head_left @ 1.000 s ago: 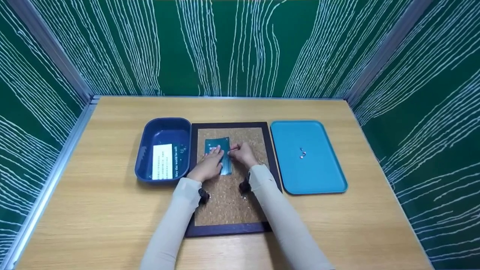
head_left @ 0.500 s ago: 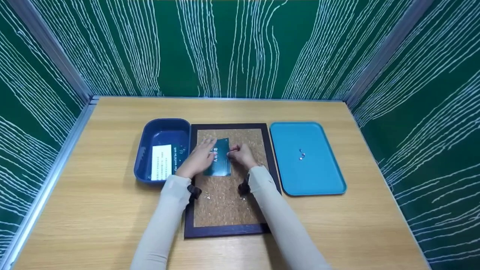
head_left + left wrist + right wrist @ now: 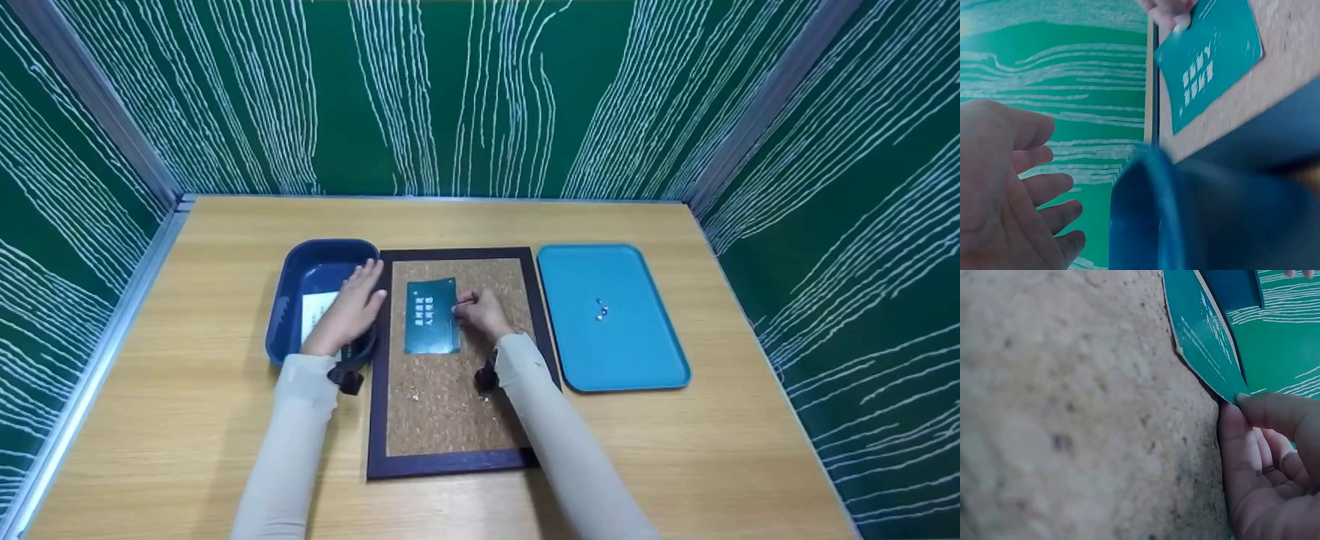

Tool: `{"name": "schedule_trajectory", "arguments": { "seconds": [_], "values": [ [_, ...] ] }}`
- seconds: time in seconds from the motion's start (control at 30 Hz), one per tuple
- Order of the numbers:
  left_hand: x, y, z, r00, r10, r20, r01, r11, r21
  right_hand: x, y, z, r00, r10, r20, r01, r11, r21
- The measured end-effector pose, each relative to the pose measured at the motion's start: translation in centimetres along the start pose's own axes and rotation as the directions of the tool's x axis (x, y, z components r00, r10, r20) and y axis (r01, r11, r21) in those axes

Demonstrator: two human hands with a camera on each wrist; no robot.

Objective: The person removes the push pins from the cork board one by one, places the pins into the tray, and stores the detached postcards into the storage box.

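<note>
A dark green card (image 3: 432, 315) with white lettering lies on the framed corkboard (image 3: 450, 409). My right hand (image 3: 484, 311) pinches its right edge between thumb and forefinger; in the right wrist view the pinched edge of the card (image 3: 1202, 332) lifts slightly off the cork. My left hand (image 3: 349, 311) hovers over the dark blue bin (image 3: 276, 322), its fingers extended and holding nothing. In the left wrist view this hand (image 3: 1010, 191) is beside the blurred bin wall. Inside the bin, a white printed card (image 3: 313, 306) is partly hidden under the left hand.
A light blue tray (image 3: 622, 345) stands right of the corkboard, with several tiny shiny pieces (image 3: 602, 310) in it. A few small specks (image 3: 416, 397) lie on the lower cork. Green walls (image 3: 480, 97) with white lines enclose the wooden table (image 3: 150, 375).
My left hand has let go of the card's surface and moved left over the bin, uncovering the lettering. My right hand stays at the card's right edge.
</note>
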State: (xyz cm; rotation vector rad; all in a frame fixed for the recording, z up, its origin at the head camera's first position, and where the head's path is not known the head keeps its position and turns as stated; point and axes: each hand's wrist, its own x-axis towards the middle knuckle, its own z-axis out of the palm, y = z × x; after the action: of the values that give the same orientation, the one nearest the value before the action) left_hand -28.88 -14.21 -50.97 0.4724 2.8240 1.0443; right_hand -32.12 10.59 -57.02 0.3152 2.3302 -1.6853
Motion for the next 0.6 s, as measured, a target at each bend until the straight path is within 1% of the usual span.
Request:
{"name": "schedule_trajectory", "arguments": {
  "seconds": [0.13,0.23,0.33,0.4,0.6],
  "values": [
    [-0.7,-1.0,-1.1,0.999,0.023,-0.037,-0.023,1.0,-0.008,0.0,0.1,-0.1,1.0,0.007,0.003,-0.007,1.0,0.0],
    [-1.4,-1.7,-1.9,0.999,0.018,-0.051,-0.019,1.0,-0.019,0.0,0.2,0.0,1.0,0.016,0.004,-0.016,1.0,0.002],
    [-2.2,-2.6,-2.6,0.998,-0.017,-0.06,0.015,0.999,-0.033,0.0,0.2,-0.1,1.0,0.014,0.0,-0.014,1.0,-0.006],
    [-2.6,-3.1,-3.1,0.997,-0.051,-0.06,0.049,0.998,-0.039,0.0,0.1,-0.1,1.0,0.005,-0.001,-0.005,1.0,-0.009],
    [-3.6,-4.5,-4.3,0.989,-0.135,-0.066,0.131,0.989,-0.065,-0.1,0.2,-0.2,1.0,-0.003,-0.001,0.003,1.0,-0.009]
  ]
}}
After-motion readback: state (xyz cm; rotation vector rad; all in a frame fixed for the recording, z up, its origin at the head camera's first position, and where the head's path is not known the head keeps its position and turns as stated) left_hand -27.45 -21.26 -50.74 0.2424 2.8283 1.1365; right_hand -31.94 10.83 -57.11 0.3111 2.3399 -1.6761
